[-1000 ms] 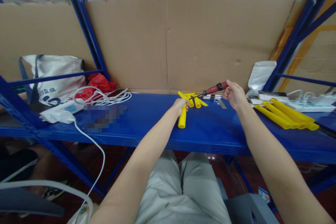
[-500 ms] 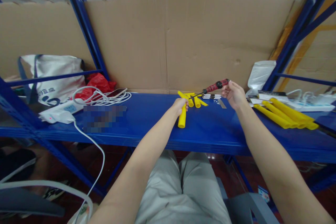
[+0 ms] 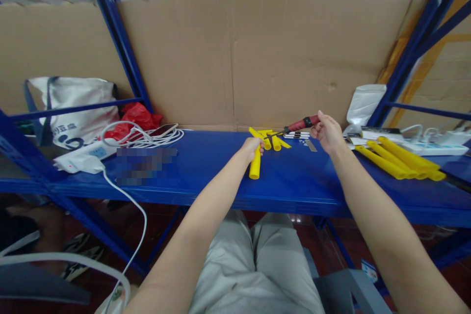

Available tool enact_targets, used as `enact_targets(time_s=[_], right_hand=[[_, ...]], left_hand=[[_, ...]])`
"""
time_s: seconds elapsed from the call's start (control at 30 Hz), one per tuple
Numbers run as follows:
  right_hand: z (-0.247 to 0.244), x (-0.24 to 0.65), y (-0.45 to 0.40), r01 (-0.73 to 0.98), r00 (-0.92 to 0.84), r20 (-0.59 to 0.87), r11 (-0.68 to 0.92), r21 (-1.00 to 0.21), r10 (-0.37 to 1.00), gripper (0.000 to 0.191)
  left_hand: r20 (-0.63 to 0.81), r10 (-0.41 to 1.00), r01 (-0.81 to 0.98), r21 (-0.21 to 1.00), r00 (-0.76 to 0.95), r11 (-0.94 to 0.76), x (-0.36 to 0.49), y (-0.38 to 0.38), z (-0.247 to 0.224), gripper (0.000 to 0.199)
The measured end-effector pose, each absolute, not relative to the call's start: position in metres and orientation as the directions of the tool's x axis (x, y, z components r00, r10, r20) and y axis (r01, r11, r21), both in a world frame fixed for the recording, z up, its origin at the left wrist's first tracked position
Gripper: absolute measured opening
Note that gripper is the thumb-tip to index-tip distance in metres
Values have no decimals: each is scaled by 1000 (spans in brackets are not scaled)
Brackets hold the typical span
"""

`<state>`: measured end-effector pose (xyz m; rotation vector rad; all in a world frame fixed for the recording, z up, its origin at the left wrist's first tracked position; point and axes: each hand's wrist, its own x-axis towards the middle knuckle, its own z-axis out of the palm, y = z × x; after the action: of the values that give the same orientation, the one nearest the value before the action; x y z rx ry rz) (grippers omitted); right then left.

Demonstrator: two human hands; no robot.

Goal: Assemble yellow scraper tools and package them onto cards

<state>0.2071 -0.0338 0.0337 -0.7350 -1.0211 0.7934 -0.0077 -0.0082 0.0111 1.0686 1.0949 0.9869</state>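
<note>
My left hand is closed round a yellow tube piece, which stands on the blue shelf top. With the fingers of my right hand I grip the end of a red-handled screwdriver. Its dark shaft points left and down to my left hand; the tip is hidden there. More yellow tubes lie just behind my left hand. Small white packs and a flat metal strip rest below the screwdriver handle.
Long yellow tubes lie at the right beside a white power strip. At the left are a white bag, a red plastic bag, coiled cables and another power strip. Cardboard stands behind.
The red handle looks turned about its own axis, and its outer end sits slightly lower. Both hands stay in nearly the same place. At the lower left, a person's leg and shoe have shifted.
</note>
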Motion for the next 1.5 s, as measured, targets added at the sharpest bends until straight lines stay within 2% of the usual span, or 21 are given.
enact_targets(time_s=[0.47,0.93,1.5], right_hand=[[34,209,-35,-219,254,446,500,-838,858,22],[34,206,-35,-233,310,427,504,-832,849,43],[33,205,-38,-172,291,429,488,-856,855,36]], left_hand=[[-181,968,-106,974,172,201,-7,-7,10,18],[-187,967,-82,976,175,204,-7,-8,11,17],[-170,968,-83,979,184,188,-7,-5,8,16]])
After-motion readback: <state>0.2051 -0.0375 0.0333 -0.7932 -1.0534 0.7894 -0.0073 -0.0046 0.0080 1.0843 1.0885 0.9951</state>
